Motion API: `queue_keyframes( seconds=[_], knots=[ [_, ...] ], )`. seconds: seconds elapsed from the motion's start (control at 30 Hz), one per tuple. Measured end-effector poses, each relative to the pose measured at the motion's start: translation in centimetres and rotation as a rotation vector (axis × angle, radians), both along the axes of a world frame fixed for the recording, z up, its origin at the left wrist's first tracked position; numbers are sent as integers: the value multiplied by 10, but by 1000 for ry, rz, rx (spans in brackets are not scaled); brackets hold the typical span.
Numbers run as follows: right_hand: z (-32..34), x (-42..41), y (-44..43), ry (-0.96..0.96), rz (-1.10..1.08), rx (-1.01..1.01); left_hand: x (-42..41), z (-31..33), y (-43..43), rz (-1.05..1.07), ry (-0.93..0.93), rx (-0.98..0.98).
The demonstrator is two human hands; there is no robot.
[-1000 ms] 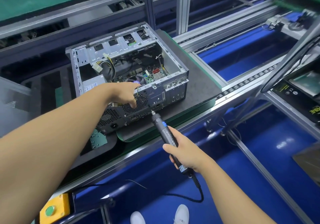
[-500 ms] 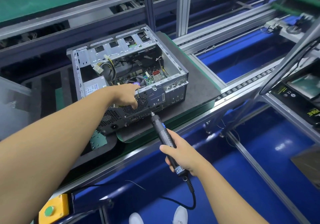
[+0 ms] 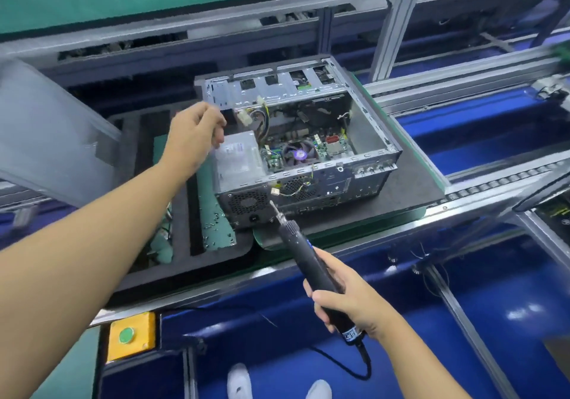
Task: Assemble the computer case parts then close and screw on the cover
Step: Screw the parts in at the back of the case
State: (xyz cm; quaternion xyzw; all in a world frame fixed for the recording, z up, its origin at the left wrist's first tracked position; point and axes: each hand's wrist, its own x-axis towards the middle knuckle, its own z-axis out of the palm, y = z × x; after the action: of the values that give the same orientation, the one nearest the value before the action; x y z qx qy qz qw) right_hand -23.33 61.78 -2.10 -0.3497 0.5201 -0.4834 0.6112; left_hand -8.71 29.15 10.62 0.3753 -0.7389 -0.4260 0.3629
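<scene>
An open computer case (image 3: 364, 127) lies on a dark pallet (image 3: 410, 182) on the conveyor, its cover off, with motherboard, fan and power supply (image 3: 237, 158) showing. My left hand (image 3: 197, 130) hovers at the case's left edge above the power supply, fingers loosely curled, with nothing visible in it. My right hand (image 3: 345, 300) grips a black electric screwdriver (image 3: 296, 238). Its bit points up at the rear panel near the power supply vent, close to the metal.
A grey flat panel (image 3: 46, 127) leans at the left. Small screws lie scattered on a green insert (image 3: 216, 222) in a black foam tray beside the case. A yellow box with a green button (image 3: 131, 335) sits on the conveyor's front rail.
My left hand has lifted off the case's rear edge and moved left and away from me. The screwdriver tip has shifted left along the rear panel, from the fan grille to the power supply vent.
</scene>
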Motion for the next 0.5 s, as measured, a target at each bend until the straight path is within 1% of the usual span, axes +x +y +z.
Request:
queue_keyframes(
  seconds=[0.1, 0.17, 0.27, 0.37, 0.43, 0.5],
  knots=[
    [15, 17, -26, -8, 62, -41, 46, -24, -19, 118, -117, 99],
    [27, 29, -47, -3, 84, -64, 68, -44, -27, 122, -275, 134],
    [44, 47, -80, 7, 104, -82, 89, -80, -30, -12, -543, 134],
    [60, 61, -108, 13, 97, -87, 94, -112, -33, -214, -767, 140],
    [68, 68, -123, 26, 88, -89, 92, -128, -36, -335, -881, 102],
    [74, 72, -136, 41, 71, -71, 89, -140, -41, -418, -954, 51]
  ],
)
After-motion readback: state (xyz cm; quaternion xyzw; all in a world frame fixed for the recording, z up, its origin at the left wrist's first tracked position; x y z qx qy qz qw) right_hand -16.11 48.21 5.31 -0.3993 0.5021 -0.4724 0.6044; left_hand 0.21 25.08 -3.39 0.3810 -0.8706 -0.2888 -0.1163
